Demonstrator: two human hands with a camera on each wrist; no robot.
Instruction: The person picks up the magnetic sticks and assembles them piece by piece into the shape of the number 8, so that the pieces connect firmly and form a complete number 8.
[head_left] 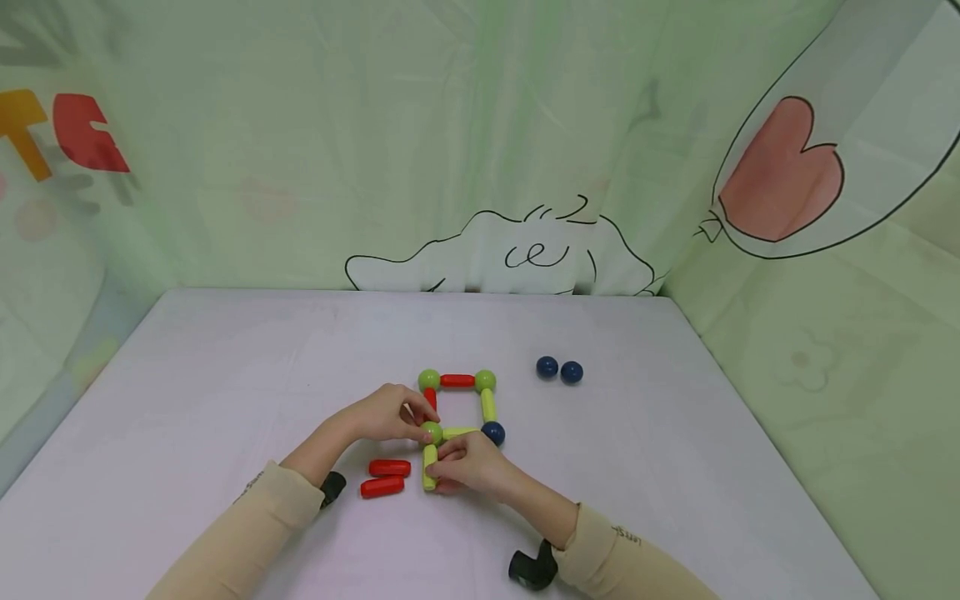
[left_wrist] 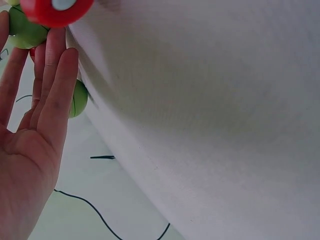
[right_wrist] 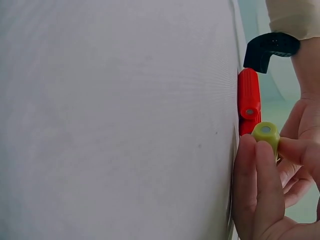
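Observation:
On the table, magnetic balls and rods form a square. My left hand (head_left: 390, 412) holds the green ball (head_left: 431, 432) at its near left corner between thumb and fingers; in the left wrist view a green ball (left_wrist: 27, 29) sits at the fingertips. My right hand (head_left: 476, 463) pinches a yellow-green rod (head_left: 430, 468), whose far end meets that ball. The rod's metal-tipped end (right_wrist: 265, 129) faces the camera in the right wrist view. A red rod (head_left: 431, 398) on the square's left side is partly hidden by my left fingers. A blue ball (head_left: 492, 433) marks the near right corner.
Two loose red rods (head_left: 390, 468) lie left of the pinched rod. Two blue balls (head_left: 547, 367) rest side by side to the right, beyond the square. Printed cloth walls (head_left: 300, 167) enclose the white table (head_left: 675, 500) at the back and sides.

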